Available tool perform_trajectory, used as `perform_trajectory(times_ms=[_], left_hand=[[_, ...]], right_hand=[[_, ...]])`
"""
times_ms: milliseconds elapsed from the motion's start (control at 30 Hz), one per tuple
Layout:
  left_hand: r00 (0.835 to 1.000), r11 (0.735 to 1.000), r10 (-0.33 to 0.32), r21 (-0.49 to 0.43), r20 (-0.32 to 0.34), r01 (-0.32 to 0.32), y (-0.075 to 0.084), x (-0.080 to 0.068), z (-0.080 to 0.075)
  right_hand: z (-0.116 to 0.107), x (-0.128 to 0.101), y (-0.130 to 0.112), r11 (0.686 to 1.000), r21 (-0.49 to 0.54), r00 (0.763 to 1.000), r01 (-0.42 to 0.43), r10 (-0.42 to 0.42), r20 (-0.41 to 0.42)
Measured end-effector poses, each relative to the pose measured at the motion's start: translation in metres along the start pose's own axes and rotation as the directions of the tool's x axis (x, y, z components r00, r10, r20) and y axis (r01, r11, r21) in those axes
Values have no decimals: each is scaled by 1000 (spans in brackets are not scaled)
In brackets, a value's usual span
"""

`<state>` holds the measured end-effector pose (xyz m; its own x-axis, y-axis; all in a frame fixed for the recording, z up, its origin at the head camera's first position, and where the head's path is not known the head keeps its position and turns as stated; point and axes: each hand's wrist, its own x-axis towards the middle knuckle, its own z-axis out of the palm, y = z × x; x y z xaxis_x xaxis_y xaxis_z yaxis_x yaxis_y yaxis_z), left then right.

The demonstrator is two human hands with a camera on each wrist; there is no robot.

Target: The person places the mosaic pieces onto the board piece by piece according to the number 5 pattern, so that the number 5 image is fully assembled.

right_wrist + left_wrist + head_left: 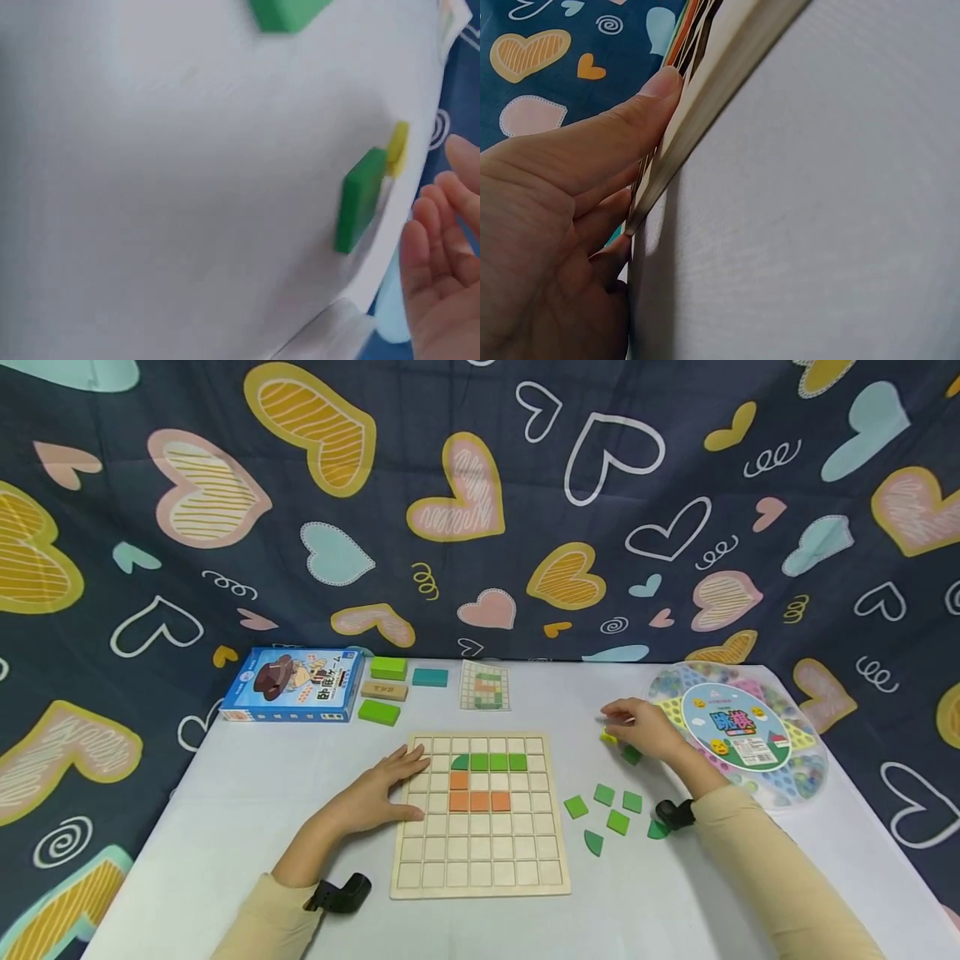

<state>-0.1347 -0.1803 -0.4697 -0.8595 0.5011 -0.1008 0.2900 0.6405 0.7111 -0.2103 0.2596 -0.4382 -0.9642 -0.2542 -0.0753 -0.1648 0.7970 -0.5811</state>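
Note:
My left hand (372, 793) rests at the left edge of a wooden grid board (480, 875), fingers extended. In the left wrist view its thumb (641, 112) lies along the board's rim. On the board sit a row of green squares (498, 762) with a green quarter-round (460, 762) at its left end, and several orange squares (480, 801) below. To the right of the board, my right hand (645, 727) hovers over a yellow piece (397, 150) and a dark green piece (362, 201). Its fingers bend loosely and hold nothing.
Several loose green tiles (618, 822) lie right of the board. A round clear case of beads (810, 777) stands at the right. Behind the board are a pattern card (485, 687), a teal block (430, 677), green blocks (379, 712) and a blue game box (292, 685).

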Motion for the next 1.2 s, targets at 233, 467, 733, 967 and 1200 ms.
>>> perform_trajectory(times_ms=[233,467,733,967,1200], left_hand=[[1000,1000,14,-4,-1,-14,1,2,0],[1000,1000,22,4,10,-22,2,3,-1],[1000,1000,10,9,8,-10,4,2,-5],[1000,1000,4,2,16,-4,3,1,-3],[1000,1000,9,2,15,-9,1,1,-2]], right_hand=[[1,0,9,998,-52,999,-34,36,41],[6,-11,-12,999,-34,1000,6,-7,-27],[43,-43,-72,984,154,995,84,-91,40],[80,-48,-97,968,196,969,156,-188,159],[93,-41,-104,972,157,964,175,-202,171]])
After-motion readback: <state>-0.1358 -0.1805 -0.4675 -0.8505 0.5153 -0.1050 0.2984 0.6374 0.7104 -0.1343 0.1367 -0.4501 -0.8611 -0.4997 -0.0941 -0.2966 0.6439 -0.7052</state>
